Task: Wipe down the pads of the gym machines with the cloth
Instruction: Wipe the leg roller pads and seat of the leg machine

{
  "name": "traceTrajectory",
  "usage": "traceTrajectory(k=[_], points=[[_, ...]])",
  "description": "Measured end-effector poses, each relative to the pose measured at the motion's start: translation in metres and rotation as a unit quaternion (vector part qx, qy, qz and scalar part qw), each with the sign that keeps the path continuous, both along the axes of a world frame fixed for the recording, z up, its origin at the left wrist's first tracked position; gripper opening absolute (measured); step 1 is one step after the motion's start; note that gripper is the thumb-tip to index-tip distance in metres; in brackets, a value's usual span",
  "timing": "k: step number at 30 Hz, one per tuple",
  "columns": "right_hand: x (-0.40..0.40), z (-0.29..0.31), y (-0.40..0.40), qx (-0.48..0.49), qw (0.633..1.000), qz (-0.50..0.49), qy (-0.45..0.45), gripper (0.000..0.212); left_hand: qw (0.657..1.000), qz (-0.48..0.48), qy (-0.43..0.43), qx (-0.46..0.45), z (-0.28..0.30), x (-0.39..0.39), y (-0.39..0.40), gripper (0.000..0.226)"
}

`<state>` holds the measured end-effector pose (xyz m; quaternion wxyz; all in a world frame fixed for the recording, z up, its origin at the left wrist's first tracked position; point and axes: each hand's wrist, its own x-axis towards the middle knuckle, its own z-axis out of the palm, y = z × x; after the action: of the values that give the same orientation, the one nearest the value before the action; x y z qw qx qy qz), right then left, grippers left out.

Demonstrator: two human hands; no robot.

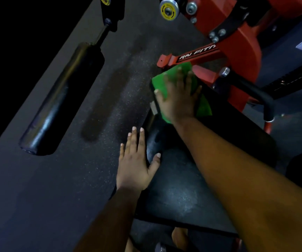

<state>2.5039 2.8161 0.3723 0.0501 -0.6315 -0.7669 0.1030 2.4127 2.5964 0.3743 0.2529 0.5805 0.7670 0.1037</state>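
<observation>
A green cloth lies on the far end of a black seat pad of a red gym machine. My right hand presses flat on the cloth with fingers spread. My left hand rests flat with straight fingers on the pad's left edge, nearer to me, holding nothing. The cloth's lower corner sticks out to the right of my right wrist.
The red machine frame rises beyond the pad, with a black handle bar to the right. A black roller pad hangs at the left over speckled dark rubber floor. Yellow-capped pivots sit at the top.
</observation>
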Motion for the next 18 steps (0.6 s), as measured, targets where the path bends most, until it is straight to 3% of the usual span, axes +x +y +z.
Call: traceTrajectory(k=[4, 7, 9, 11, 13, 14, 16, 18], points=[[0.026, -0.002, -0.094, 0.013, 0.979, 0.204, -0.001, 0.061, 0.999, 0.014, -0.028, 0.007, -0.001, -0.005, -0.010, 0.088], [0.093, -0.009, -0.111, -0.004, 0.980, 0.196, 0.006, 0.072, 1.000, 0.003, -0.017, 0.006, 0.002, -0.001, -0.005, 0.088], [0.117, -0.015, -0.079, -0.012, 0.993, 0.117, -0.017, 0.075, 1.000, -0.004, -0.008, 0.002, 0.003, 0.001, 0.000, 0.087], [0.109, -0.015, -0.034, -0.036, 0.999, -0.031, 0.002, 0.074, 1.000, -0.004, -0.005, 0.002, 0.004, 0.002, 0.002, 0.087], [0.076, -0.012, -0.006, -0.067, 0.983, -0.165, 0.042, 0.072, 1.000, -0.006, -0.002, -0.003, 0.001, 0.000, 0.000, 0.086], [0.060, -0.009, -0.008, -0.059, 0.981, -0.178, 0.043, 0.072, 1.000, -0.004, -0.006, -0.001, 0.001, 0.000, -0.002, 0.086], [0.041, -0.003, -0.041, -0.017, 0.994, -0.104, 0.037, 0.073, 1.000, 0.002, -0.015, 0.007, 0.002, -0.001, 0.000, 0.086], [0.054, -0.002, -0.099, -0.012, 0.999, 0.050, 0.018, 0.072, 0.999, 0.007, -0.030, 0.010, 0.001, -0.001, 0.001, 0.087]])
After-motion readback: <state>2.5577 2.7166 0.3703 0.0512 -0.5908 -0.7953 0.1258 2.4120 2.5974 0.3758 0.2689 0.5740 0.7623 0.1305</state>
